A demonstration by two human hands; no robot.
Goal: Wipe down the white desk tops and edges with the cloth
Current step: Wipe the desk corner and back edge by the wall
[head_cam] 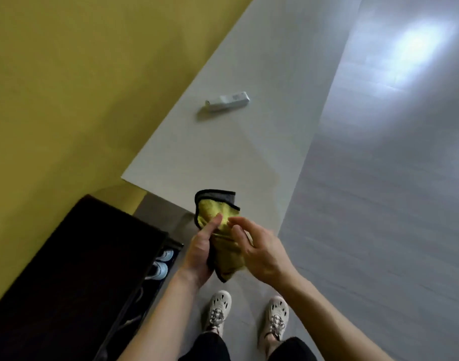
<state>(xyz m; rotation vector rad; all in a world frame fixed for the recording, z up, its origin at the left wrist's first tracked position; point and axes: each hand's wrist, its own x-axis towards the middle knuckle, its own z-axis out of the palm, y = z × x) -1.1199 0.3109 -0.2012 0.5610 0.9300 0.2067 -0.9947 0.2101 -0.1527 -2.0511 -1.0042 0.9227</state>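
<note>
A yellow cloth (224, 238) with a dark grey edge is bunched up in front of me, just off the near end of the white desk (210, 152). My left hand (201, 252) grips the cloth from below, thumb pressed on its yellow face. My right hand (259, 250) pinches its folds with the fingertips. The cloth is held in the air and its top corner overlaps the desk's near edge in the view. The desk top runs away from me along a yellow wall.
A white remote control (227, 101) lies on the desk further along. A dark shoe rack (74, 269) with pale shoes (162, 264) inside stands at the left against the yellow wall (66, 87). Grey floor (379, 191) spreads to the right. My two feet in pale shoes are below.
</note>
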